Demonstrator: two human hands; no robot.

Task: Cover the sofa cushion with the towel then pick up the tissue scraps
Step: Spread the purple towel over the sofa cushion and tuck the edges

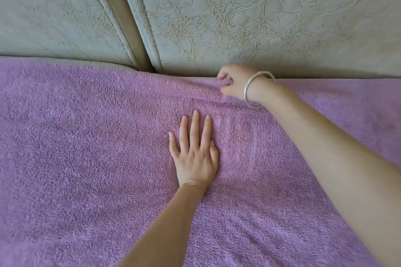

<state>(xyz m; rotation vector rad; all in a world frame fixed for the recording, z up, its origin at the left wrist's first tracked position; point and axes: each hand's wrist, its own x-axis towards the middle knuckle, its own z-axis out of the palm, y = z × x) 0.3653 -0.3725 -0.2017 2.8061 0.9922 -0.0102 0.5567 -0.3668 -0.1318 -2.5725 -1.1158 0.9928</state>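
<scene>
Lilac terry towel [86, 158] spread flat over the seat cushion [86, 62], running out of view left of, right of and nearer than both sets of fingers, with soft ripples in the pile just right of the left fingertips and a raised fold along the far edge. Beyond the fingers, upright at the back, two pale beige cushions with a crackled, vein-like embossed pattern: the wider right back cushion [260, 17] directly behind the right fingers, the left back cushion [54, 17] off to their left, a narrow tan gap [121, 17] between the two. Only a thin beige sliver of the seat cushion bare, between the towel's far edge and the left back cushion, well left of the right fingers. Bare right forearm [325, 147] stretched diagonally from the lower right; left forearm [169, 223] up from the bottom middle. Left hand [195, 154] palm down on the towel, fingers [195, 128] straight and only slightly apart, pointing toward the back cushions, thumb tucked alongside. Right hand [232, 81] at the seam where seat meets back, just beyond and right of the left fingertips, fingers [223, 76] curled and clamped on a bunched ridge of the towel's far edge. Silver bangle [251, 91] loose round the right wrist, just nearer than those curled fingers.
</scene>
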